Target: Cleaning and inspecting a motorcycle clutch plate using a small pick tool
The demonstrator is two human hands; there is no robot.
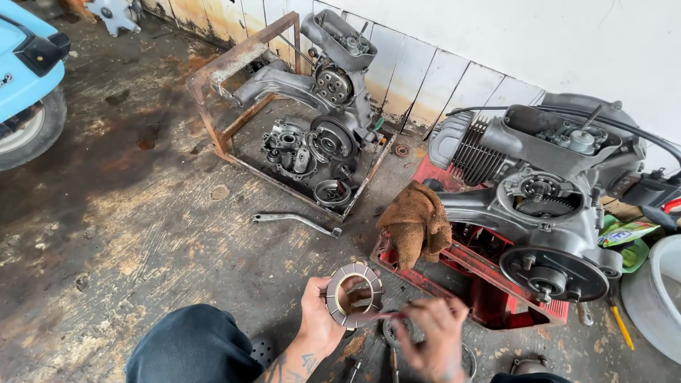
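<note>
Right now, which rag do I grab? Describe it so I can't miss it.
Start at the grey engine sitting on the red stand by the white wall on the right. The rag hangs over the stand's left end, just left of the engine. It is the only soft thing there: a crumpled brown cloth among hard metal parts.

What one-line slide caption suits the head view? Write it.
Left hand holds a ring-shaped clutch plate; blurred right hand beside it, engine nearby.
</note>
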